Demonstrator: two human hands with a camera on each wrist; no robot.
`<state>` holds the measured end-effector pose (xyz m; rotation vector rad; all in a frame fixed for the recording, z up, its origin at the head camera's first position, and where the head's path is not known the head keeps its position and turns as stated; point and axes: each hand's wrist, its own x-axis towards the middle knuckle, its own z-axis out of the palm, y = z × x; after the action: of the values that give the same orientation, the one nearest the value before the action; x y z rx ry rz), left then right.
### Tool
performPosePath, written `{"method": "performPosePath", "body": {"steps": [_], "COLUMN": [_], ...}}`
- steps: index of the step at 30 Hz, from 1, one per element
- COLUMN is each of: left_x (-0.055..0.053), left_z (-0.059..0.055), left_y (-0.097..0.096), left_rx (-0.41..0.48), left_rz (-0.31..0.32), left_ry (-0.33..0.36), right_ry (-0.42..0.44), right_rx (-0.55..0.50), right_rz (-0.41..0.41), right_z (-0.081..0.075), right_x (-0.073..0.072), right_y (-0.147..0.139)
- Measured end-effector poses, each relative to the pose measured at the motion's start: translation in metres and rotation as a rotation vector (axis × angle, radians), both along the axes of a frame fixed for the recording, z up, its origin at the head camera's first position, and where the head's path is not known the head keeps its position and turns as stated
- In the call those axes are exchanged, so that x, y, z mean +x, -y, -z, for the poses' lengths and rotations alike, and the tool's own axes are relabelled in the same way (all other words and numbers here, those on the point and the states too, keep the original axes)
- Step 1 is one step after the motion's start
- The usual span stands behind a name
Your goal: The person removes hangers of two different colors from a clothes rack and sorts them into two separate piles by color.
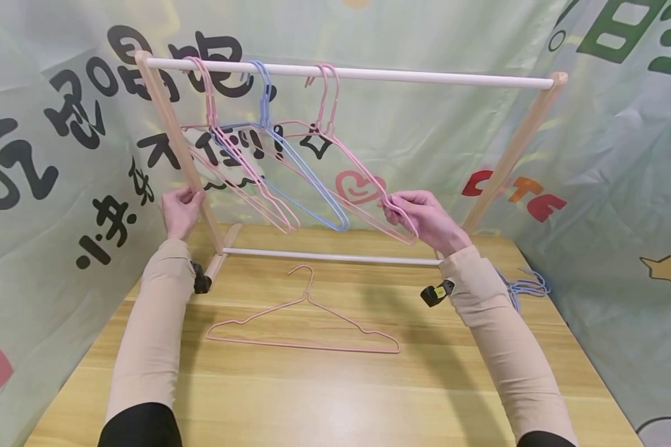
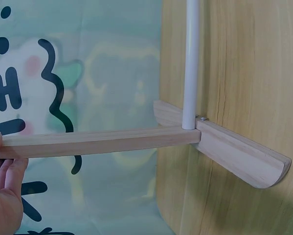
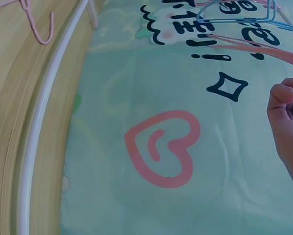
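My left hand [image 1: 180, 212] grips the left wooden post [image 1: 170, 118] of a clothes rack; the left wrist view shows the thumb above the post [image 2: 102, 142] and the fingers beneath. With my right hand [image 1: 425, 217] I pinch the lower right corner of a pink hanger [image 1: 363, 166] that hangs from the white top rail [image 1: 425, 76]. Another pink hanger hangs right behind it. Farther left along the rail are blue hangers [image 1: 307, 167], then pink ones [image 1: 246, 177] near the left post. In the right wrist view the right hand [image 3: 288, 122] is partly cut off.
One pink hanger [image 1: 335, 349] lies flat on the wooden table [image 1: 335, 410] in front of the rack. Blue hangers [image 1: 528, 287] lie by the table's right edge, partly behind my right sleeve. A white lower rail [image 1: 335, 256] joins the posts. Printed cloth surrounds the table.
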<state>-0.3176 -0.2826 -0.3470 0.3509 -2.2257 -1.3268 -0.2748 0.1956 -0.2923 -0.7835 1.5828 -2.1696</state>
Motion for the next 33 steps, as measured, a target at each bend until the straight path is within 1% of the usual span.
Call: {"method": "performPosePath", "body": {"steps": [3,7,10,12,14,16,18,21,24,26,29,33], "left_x": [0.000,0.000,0.000,0.001,0.001,0.001,0.002,0.001,0.001,0.001,0.001,0.001], "left_z": [0.000,0.000,-0.001,-0.001,-0.002,-0.001,-0.001,-0.001,-0.001,-0.001,-0.001,0.000], "left_y": [0.000,-0.001,-0.001,-0.002,-0.002,-0.002,-0.002,-0.002,-0.002,-0.002,-0.002,-0.001], "left_rx": [-0.002,0.001,-0.001,-0.004,-0.007,-0.011,-0.015,-0.021,-0.022,-0.021,-0.019,-0.011], "left_rz": [-0.008,-0.013,-0.011,-0.012,-0.013,-0.017,-0.019,-0.020,-0.019,-0.019,-0.019,-0.015], "left_ry": [0.002,0.006,0.005,0.004,0.004,0.007,0.006,0.002,0.000,0.001,0.005,0.009], "right_ry": [0.018,0.046,0.063,0.079,0.075,0.043,-0.015,-0.120,-0.204,-0.255,-0.315,-0.347], "right_rx": [-0.033,-0.121,-0.164,-0.179,-0.162,-0.120,-0.045,0.071,0.170,0.244,0.371,0.507], "right_rz": [-0.031,-0.099,-0.134,-0.138,-0.119,-0.087,-0.022,0.109,0.256,0.329,0.388,0.404], "right_z": [-0.003,-0.008,-0.011,-0.012,-0.013,-0.013,-0.014,-0.015,-0.017,-0.019,-0.021,-0.024], "right_x": [0.001,0.003,0.005,0.006,0.007,0.008,0.009,0.010,0.010,0.010,0.010,0.010], "right_y": [-0.001,-0.004,-0.006,-0.008,-0.010,-0.012,-0.014,-0.017,-0.019,-0.021,-0.024,-0.029]}}
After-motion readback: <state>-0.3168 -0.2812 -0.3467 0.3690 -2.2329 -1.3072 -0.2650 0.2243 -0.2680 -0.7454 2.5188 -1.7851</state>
